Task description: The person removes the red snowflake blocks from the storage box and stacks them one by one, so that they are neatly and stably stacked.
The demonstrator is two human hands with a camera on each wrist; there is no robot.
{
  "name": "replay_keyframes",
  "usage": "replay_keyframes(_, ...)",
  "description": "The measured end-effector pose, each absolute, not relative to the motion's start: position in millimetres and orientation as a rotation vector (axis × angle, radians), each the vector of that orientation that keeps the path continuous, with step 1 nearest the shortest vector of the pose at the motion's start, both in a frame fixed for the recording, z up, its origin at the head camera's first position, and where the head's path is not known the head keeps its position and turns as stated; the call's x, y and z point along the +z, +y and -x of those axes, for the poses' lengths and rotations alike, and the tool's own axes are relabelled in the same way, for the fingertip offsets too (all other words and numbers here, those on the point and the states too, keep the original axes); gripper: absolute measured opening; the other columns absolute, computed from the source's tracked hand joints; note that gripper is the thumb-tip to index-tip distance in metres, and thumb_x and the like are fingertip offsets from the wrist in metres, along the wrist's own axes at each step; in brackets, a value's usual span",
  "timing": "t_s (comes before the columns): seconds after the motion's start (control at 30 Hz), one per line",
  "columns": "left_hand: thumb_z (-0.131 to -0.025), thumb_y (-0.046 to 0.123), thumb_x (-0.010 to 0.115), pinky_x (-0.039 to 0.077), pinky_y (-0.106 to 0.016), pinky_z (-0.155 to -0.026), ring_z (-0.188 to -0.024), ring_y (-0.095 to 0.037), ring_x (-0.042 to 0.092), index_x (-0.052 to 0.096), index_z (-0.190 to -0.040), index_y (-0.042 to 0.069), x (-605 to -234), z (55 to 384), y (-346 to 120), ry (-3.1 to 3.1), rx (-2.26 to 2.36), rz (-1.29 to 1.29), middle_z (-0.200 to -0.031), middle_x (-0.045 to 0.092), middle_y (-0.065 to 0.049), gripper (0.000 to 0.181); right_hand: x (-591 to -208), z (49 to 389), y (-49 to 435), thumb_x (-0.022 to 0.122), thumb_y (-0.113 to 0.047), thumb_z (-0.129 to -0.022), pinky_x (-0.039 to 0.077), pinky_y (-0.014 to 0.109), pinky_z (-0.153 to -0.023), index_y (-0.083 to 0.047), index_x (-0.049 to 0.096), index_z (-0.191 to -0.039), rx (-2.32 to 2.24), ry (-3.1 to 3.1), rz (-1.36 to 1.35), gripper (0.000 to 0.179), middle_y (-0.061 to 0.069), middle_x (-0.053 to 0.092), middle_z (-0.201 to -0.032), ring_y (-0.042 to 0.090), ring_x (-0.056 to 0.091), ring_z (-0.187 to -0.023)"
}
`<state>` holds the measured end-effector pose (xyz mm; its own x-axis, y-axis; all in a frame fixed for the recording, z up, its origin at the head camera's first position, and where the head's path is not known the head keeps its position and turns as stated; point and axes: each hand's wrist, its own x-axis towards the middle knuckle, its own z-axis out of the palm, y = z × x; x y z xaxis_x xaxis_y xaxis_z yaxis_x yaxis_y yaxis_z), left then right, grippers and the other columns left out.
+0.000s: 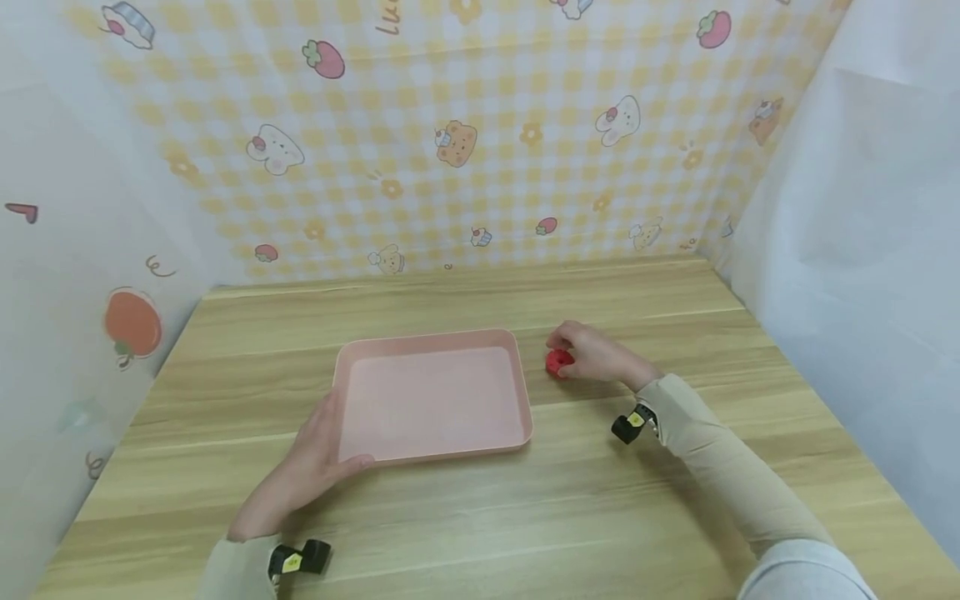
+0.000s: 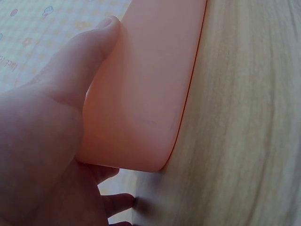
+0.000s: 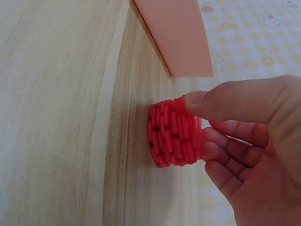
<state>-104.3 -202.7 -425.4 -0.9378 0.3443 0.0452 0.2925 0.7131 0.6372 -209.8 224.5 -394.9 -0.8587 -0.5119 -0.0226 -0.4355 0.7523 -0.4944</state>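
On the table lies a shallow pink tray (image 1: 435,404), a rounded rectangle. My left hand (image 1: 317,446) is at its near left corner. In the left wrist view the thumb (image 2: 106,35) lies against the outer wall of the tray (image 2: 146,94), and the other fingers reach round the corner, partly hidden. Right of the tray, my right hand (image 1: 600,357) grips a small red brick-patterned cylinder (image 3: 174,134) between thumb and fingers. A dark hole shows in the top of the cylinder (image 1: 559,361) in the head view. I cannot tell whether it touches the table.
The wood-grain table (image 1: 480,525) extends around the tray on all sides. Behind it hangs a yellow checked cloth (image 1: 510,150) with cartoon prints. Pale sheets stand along the left (image 1: 52,250) and right (image 1: 855,208). Each wrist wears a black strapped camera (image 1: 628,425).
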Motion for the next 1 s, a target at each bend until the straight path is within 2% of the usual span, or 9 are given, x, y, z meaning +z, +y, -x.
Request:
replay_keyframes(0.43,-0.081,0.035,0.075,0.015,-0.070,-0.107,-0.137,-0.055,0.012,-0.001,-0.148,-0.010,-423.1,103.0,-202.5,2.822,1.009,-0.537,-0.151,0.007,-0.037,0.111,-392.2,207.1,227.8,0.075,-0.005,-0.077,0.049,0.045,-0.092,0.006,0.059,-0.111,-0.726,2.790,0.789,0.039,0.018,0.059,-0.108,0.031,0.057,-0.102)
replay_keyframes(0.63,-0.081,0.038,0.074,0.015,-0.070,-0.107,-0.137,-0.056,0.011,-0.003,-0.148,-0.010,-423.3,106.7,-207.0,2.811,0.983,-0.517,-0.151,0.006,-0.037,0.113,-388.7,200.5,228.0,0.073,-0.014,-0.082,0.047,0.047,-0.094,0.005,0.059,-0.115,-0.699,2.825,0.751,0.040,0.017,0.060,-0.112,0.032,0.055,-0.107)
replay_keyframes(0.87,-0.080,0.036,0.075,0.017,-0.069,-0.107,-0.135,-0.056,0.014,0.002,-0.146,-0.014,-426.3,109.2,-211.4,2.854,0.927,-0.569,-0.149,0.010,-0.040,0.111,-389.6,190.7,232.2,0.072,-0.023,-0.084,0.040,0.052,-0.103,0.002,0.057,-0.122,-0.638,2.900,0.713,0.048,0.018,0.056,-0.126,0.036,0.045,-0.122)
replay_keyframes(1.0,-0.078,0.037,0.075,0.017,-0.069,-0.106,-0.134,-0.057,0.016,0.005,-0.145,-0.017,-425.8,107.5,-214.3,2.888,0.864,-0.578,-0.147,0.012,-0.041,0.111,-390.6,184.0,235.6,0.070,-0.027,-0.084,0.034,0.055,-0.108,0.003,0.051,-0.132,-0.593,2.955,0.730,0.059,0.023,0.048,-0.137,0.040,0.040,-0.129)
